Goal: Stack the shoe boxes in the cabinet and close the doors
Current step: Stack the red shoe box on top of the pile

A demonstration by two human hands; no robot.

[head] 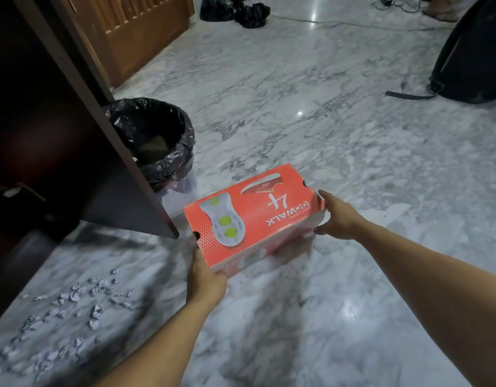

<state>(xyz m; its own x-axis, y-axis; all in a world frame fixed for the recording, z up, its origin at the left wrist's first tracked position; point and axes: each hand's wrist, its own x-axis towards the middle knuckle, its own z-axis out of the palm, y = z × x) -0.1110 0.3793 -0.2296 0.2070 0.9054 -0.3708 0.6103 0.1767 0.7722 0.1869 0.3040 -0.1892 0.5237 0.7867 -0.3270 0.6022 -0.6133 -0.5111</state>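
Now my fingers clamp both ends of the orange Skechers shoe box, left hand near, right hand far, above the marble floor. Next, I'd swing it left past the open cabinet door.

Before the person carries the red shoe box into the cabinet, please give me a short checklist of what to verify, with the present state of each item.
1. Both hands on the shoe box: ok. The left hand holds the near corner, the right hand the far end.
2. Lid closed: ok, it sits flat.
3. Cabinet door open: ok, it stands open beside the box.
4. Free space inside the cabinet: cannot tell, the interior is too dark.
5. Floor path clear: not ok, crumpled paper scraps lie before the cabinet.
6. Trash bin out of the way: ok, it stands behind the door.
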